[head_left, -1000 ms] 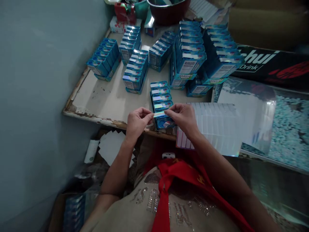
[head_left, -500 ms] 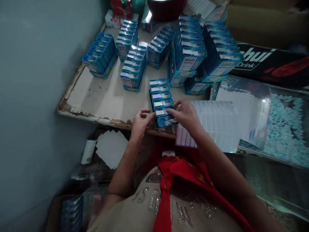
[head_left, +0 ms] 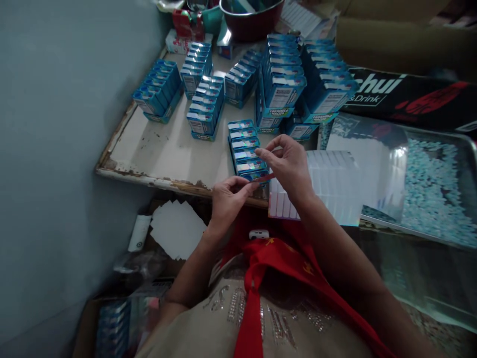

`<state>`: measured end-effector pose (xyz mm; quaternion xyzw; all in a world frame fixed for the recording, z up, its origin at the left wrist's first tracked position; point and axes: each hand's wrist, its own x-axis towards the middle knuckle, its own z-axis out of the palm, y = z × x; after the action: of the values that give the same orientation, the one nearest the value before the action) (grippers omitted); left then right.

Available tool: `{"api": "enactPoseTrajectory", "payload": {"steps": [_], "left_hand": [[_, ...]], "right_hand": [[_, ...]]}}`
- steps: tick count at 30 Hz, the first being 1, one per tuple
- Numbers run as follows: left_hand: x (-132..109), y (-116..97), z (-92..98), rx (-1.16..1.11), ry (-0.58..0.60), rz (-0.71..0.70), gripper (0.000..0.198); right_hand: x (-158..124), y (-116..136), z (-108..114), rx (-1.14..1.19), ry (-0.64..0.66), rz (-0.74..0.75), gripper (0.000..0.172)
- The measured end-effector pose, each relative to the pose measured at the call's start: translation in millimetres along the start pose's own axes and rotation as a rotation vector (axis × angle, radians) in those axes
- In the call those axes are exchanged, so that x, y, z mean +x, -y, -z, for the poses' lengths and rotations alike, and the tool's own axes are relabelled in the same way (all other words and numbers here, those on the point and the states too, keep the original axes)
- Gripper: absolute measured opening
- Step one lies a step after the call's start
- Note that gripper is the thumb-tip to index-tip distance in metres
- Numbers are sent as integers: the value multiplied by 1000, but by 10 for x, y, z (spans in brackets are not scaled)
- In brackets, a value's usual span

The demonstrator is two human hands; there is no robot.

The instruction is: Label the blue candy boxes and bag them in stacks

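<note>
Both my hands are over a display box of blue candy tins (head_left: pixel 244 145) at the table's front edge. My left hand (head_left: pixel 230 201) pinches one end of a narrow sticker strip (head_left: pixel 265 178) in front of the nearest tin. The other end of the strip runs to the curled fingers of my right hand (head_left: pixel 291 166), which holds it from the right. My right thumb and forefinger meet above, close to the tins' right side. Pale shiny labels lie across the tops of the tins behind. The nearest tin is partly hidden by the strip and fingers.
Several more display boxes of blue tins (head_left: pixel 204 107) stand behind, some stacked (head_left: pixel 285 92). Sticker sheets (head_left: pixel 328 186) lie at right, beside a metal tray of pale blue candies (head_left: pixel 432 189). A dark red bowl (head_left: pixel 253 22) sits at the back; a wall (head_left: pixel 67 124) borders the left.
My left hand has moved right and taken an end of the strip. My right hand has risen slightly from the tin labelled second from the front. The camera view has shifted a little.
</note>
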<state>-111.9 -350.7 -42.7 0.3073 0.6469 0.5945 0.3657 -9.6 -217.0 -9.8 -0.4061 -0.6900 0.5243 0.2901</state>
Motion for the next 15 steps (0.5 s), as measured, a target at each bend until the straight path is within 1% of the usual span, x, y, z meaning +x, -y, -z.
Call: {"api": "enactPoseTrajectory", "payload": {"steps": [2,3,6,8,11,13,15], "left_hand": [[28,8,76,-56,61,41,37],[44,-2,138,-67,99,54,38],[109,-55,363,5,184,53,39],[176,-69,489,70,217,53,39],[285,-31,584,120,231,71,40],[335,7,597,131,226,86,39],[355,32,593,133,231,110,39]], "right_hand": [[-33,-14,28,56,-36,-39,38],[-48,-29,54,83,-22,-54,40],[-87,-108,132,176,94,-84,55],[-110,-170,146,210,103,-107,61],[-138,-235,83,178,-2,-111,52],[-149,-252,19,102,-67,-78,44],[-155,-258,-29,9,-95,-45,36]]}}
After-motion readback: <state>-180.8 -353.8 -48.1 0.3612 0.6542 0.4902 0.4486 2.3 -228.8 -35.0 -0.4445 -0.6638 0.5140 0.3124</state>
